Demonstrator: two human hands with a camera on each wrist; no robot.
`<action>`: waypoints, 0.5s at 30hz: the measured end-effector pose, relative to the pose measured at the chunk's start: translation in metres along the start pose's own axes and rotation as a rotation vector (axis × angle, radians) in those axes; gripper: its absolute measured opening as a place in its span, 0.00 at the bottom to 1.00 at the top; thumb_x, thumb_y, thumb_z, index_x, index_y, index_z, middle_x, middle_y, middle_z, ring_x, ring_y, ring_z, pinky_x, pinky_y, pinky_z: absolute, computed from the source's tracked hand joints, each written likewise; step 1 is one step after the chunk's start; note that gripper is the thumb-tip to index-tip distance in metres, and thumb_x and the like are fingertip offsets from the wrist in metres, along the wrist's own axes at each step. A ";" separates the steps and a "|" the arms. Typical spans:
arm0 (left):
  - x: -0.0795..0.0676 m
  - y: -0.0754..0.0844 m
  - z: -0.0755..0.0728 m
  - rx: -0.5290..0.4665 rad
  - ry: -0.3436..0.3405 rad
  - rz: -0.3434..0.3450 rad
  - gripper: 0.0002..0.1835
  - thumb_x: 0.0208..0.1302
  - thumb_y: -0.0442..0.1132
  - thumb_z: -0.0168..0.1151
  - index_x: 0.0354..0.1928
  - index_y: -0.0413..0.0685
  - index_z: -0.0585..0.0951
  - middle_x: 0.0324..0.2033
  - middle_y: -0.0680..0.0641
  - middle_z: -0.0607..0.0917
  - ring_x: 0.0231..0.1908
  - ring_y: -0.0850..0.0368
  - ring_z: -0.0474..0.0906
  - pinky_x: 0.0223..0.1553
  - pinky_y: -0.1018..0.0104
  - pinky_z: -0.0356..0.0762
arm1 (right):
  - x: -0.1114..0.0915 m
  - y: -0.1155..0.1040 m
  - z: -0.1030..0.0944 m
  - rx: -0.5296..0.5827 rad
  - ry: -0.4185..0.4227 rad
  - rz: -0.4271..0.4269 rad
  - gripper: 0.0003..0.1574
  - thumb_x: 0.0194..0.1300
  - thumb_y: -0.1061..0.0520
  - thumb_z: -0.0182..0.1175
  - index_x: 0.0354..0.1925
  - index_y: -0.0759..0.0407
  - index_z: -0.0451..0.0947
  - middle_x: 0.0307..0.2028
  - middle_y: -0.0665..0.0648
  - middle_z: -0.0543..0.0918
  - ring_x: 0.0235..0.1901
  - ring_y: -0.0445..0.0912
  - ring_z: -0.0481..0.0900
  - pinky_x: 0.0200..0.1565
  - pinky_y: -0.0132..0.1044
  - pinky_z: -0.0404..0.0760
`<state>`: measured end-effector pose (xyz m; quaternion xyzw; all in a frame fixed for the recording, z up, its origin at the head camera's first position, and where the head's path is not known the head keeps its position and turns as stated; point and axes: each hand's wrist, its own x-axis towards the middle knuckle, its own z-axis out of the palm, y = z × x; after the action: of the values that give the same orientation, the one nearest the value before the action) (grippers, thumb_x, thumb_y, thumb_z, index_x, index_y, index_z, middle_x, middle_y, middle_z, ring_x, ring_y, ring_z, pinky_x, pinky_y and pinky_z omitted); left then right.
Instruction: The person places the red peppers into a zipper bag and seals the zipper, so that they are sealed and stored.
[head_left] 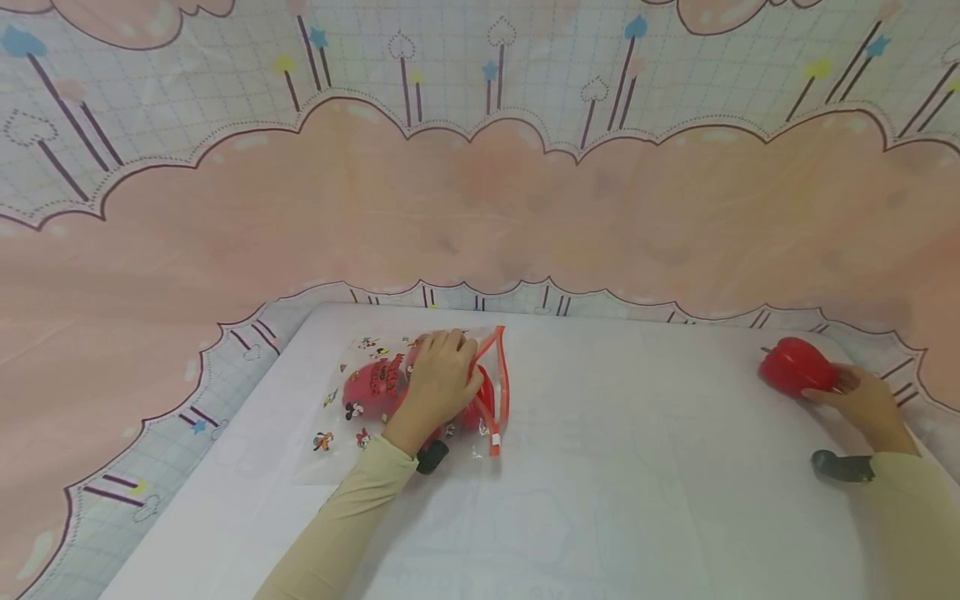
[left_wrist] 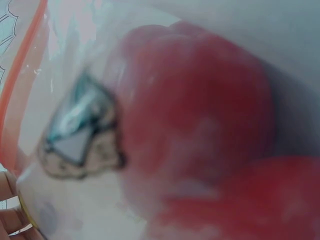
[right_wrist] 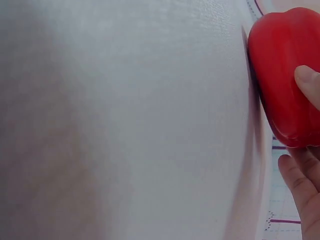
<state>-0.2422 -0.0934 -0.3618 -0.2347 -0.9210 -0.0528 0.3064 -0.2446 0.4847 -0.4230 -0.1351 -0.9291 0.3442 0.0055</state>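
A clear zip bag (head_left: 315, 462) with cartoon prints and an orange-red zip edge lies on the left part of the table. Inside it are red bell peppers (head_left: 367, 390), which fill much of the left wrist view as rounded red shapes (left_wrist: 200, 90) behind the plastic. My left hand (head_left: 438, 383) grips the bag near its zip end, with fingers bent over the plastic. Far to the right, my right hand (head_left: 862, 404) holds another red bell pepper (head_left: 797, 367) by one end. In the right wrist view the thumb (right_wrist: 307, 82) presses on that pepper's side.
The white-covered table (head_left: 637, 467) stretches between the two hands. A patterned cloth (head_left: 480, 208) with pink clouds hangs behind it and surrounds its sides. Dark devices sit at both wrists, the right one (head_left: 840, 467) just above the tabletop.
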 end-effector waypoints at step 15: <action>0.000 0.000 0.000 -0.007 -0.002 -0.008 0.13 0.52 0.39 0.63 0.40 0.42 0.80 0.37 0.43 0.81 0.42 0.49 0.75 0.51 0.54 0.74 | 0.001 -0.004 0.002 0.075 0.001 -0.054 0.58 0.62 0.36 0.53 0.70 0.71 0.39 0.66 0.79 0.50 0.64 0.73 0.50 0.58 0.65 0.59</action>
<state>-0.2420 -0.0930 -0.3622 -0.2320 -0.9220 -0.0571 0.3047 -0.2470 0.4803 -0.4220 -0.1100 -0.9189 0.3782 0.0205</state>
